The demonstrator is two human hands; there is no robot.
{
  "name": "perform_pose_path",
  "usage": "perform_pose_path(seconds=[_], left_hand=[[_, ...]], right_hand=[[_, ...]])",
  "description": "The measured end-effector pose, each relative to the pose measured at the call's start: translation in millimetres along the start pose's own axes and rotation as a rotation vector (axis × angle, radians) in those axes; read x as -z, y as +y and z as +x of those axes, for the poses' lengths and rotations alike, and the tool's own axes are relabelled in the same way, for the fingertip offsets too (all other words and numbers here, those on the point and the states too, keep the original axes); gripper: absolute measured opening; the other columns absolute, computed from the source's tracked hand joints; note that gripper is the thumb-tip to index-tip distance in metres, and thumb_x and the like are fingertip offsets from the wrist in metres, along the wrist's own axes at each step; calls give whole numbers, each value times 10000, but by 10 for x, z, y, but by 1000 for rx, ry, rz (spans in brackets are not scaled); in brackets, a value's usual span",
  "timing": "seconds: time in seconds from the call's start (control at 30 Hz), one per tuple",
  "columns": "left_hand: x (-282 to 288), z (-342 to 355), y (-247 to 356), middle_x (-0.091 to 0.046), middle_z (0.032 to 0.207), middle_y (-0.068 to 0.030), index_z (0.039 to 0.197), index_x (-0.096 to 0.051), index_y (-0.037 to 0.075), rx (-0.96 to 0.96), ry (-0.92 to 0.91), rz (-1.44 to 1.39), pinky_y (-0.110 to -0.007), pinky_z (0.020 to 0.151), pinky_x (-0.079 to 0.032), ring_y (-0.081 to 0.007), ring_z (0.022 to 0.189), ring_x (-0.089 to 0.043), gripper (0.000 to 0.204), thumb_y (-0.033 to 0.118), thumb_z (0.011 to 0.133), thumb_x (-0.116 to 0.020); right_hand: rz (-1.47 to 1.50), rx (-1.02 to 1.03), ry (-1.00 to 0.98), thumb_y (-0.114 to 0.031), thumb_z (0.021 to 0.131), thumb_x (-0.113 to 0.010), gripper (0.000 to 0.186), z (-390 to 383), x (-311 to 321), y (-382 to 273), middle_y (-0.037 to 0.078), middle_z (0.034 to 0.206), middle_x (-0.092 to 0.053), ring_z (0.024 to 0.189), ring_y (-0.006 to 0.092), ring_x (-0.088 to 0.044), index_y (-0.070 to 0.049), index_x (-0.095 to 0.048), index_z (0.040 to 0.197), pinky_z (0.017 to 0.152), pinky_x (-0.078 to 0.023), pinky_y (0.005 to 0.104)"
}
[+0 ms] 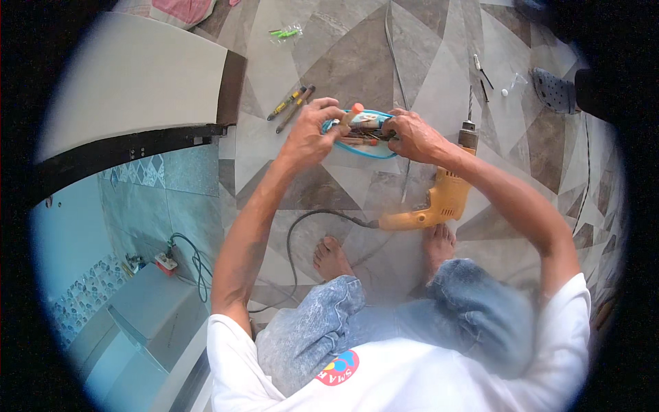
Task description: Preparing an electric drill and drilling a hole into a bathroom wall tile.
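Note:
A small container with a light-blue rim (364, 152) stands on the floor, filled with a jumble of small tools and hardware. Leaning in from its left side, my left hand (316, 130) pinches a slim handle with an orange end (356, 108), tilted above the contents. My right hand (414, 136) has its fingers curled over the container's right edge; its fingertips partly hide what lies there. Another orange-ended tool (371, 142) rests inside. Beneath my right forearm, a yellow corded drill (446, 199) lies by my feet, its long bit pointing away from me.
Two slim yellow-and-dark tools (287, 103) lie left of the container, beyond them green wall plugs (285, 32) in clear plastic. Small loose pieces (483, 72) are at far right, near another person's clog (553, 90). The drill's black cable (292, 237) curves past my left foot.

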State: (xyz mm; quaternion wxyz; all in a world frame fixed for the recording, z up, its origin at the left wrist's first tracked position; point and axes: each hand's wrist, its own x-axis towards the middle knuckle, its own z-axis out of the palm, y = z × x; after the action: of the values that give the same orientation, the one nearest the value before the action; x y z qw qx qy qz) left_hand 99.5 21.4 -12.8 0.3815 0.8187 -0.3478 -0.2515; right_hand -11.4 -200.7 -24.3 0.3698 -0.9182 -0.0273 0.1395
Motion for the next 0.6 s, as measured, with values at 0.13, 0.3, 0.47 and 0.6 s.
perform_pose_path(seconds=[0.13, 0.3, 0.47, 0.6], left_hand=[[55, 0, 22, -550, 1221, -148, 977, -647, 60, -73, 29, 326, -428, 903, -469, -335, 1141, -517, 206, 82, 772, -656], [-54, 9, 68, -561, 1142, -173, 988, -631, 20, -19, 27, 207, -443, 873, -485, -386, 995, -588, 220, 52, 772, -611], [-124, 63, 68, -576, 1114, -179, 1042, -625, 0, -82, 109, 307, -445, 859, -498, -378, 974, -603, 274, 45, 772, -610], [-105, 71, 57, -572, 1129, -187, 994, -642, -15, -15, 66, 296, -407, 858, -498, -366, 964, -605, 228, 34, 774, -610]], right_hand=[[-113, 50, -44, -28, 683, -588, 201, 33, -29, 47, 224, 951, -618, 984, 356, -581, 31, -679, 853, 865, -499, 425], [-240, -92, -106, -106, 777, -566, 184, 49, -212, -151, 199, 1056, -527, 1003, 338, -530, -27, -689, 887, 833, -495, 438], [-420, -155, -53, -122, 763, -664, 179, 98, -418, -363, 154, 1168, -459, 1157, 293, -427, -55, -712, 922, 791, -472, 471], [-509, -131, 5, -117, 756, -662, 176, 92, -512, -342, 150, 1177, -443, 1149, 297, -422, -50, -711, 911, 787, -476, 475]])
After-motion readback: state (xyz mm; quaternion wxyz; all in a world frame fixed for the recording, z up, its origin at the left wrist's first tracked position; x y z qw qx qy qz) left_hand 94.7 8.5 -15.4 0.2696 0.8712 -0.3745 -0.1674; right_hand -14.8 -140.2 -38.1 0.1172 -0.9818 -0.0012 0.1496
